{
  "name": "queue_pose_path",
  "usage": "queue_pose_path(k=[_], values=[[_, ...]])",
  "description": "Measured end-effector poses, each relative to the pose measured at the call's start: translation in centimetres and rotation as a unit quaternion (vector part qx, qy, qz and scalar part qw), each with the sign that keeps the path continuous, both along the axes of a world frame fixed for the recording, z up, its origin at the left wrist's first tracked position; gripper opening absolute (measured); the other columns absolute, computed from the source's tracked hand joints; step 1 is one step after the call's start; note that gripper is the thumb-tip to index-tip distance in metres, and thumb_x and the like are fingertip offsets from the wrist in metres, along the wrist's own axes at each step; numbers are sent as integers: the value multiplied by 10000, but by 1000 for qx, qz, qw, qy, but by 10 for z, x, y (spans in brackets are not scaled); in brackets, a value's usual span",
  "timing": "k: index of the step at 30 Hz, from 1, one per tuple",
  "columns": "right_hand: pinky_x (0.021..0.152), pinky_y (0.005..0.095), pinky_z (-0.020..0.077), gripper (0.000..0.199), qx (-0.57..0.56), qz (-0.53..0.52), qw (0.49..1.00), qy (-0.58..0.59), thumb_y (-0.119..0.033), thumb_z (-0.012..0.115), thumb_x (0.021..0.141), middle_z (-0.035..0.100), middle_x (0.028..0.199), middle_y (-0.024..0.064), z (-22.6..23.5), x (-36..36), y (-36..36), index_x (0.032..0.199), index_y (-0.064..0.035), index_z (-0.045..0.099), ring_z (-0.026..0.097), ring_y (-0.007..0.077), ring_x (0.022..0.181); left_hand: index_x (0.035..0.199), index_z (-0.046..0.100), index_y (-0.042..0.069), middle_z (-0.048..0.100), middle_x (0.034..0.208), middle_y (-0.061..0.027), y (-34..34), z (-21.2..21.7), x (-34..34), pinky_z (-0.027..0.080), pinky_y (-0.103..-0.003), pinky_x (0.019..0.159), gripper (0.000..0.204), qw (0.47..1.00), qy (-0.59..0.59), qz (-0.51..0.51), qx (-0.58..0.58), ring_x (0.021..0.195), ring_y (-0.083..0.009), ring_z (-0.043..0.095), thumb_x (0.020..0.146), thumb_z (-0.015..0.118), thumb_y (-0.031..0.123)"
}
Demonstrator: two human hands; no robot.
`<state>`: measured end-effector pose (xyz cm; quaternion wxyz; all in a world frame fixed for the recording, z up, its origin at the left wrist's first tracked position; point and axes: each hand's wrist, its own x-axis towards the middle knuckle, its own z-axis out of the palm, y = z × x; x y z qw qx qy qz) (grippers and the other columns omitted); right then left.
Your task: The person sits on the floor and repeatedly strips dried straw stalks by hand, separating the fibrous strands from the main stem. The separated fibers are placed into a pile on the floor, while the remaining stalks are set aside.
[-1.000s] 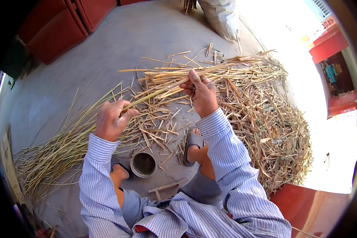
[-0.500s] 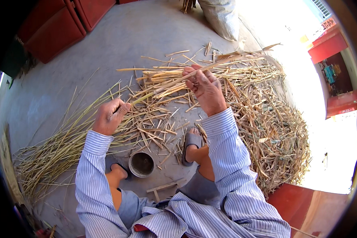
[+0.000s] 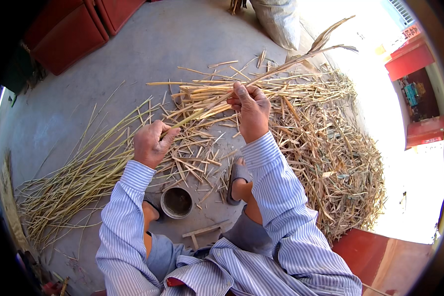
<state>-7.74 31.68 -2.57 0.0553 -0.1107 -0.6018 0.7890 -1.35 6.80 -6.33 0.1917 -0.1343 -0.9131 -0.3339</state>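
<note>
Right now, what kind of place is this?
Probably an outdoor yard used for hand work with plant stalks: a bare concrete floor in sunlight, heaps of dry stalks, and a sack at the edge.

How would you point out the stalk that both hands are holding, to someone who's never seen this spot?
Start at the straw heap on the concrete floor. Above it one long stalk slants up, from the left hand through the right hand. Unlike the stalks lying flat, it is lifted and ends in dry leaves at upper right.
</note>
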Motion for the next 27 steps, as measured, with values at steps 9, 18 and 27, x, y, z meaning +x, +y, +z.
queue_pose_path(k=[9, 18, 27], values=[[720, 264, 554, 161, -102, 167, 980, 35, -201, 616, 961, 707, 949, 87, 8, 4, -1, 1024, -52, 610, 689, 175, 827, 743, 605, 40, 626, 610, -113, -11, 18, 4, 435, -349, 481, 374, 994, -102, -22, 40, 517, -233, 596, 843, 735, 376], [663, 259, 561, 302, 4, 74, 997, 19, -312, 683, 913, 714, 848, 96, 10, 12, -8, 986, -23, 634, 696, 157, 724, 745, 613, 33, 621, 608, -115, -3, 17, 7, 438, -342, 492, 383, 994, -91, 0, 56, 525, -234, 598, 832, 743, 383], [625, 221, 526, 289, -39, -117, 992, 37, -317, 680, 919, 710, 825, 68, 11, -15, 101, 911, -29, 655, 664, 107, 702, 731, 602, 28, 619, 603, -95, -49, 21, 14, 436, -349, 490, 352, 979, -198, -48, -1, 527, -206, 597, 816, 766, 327]])
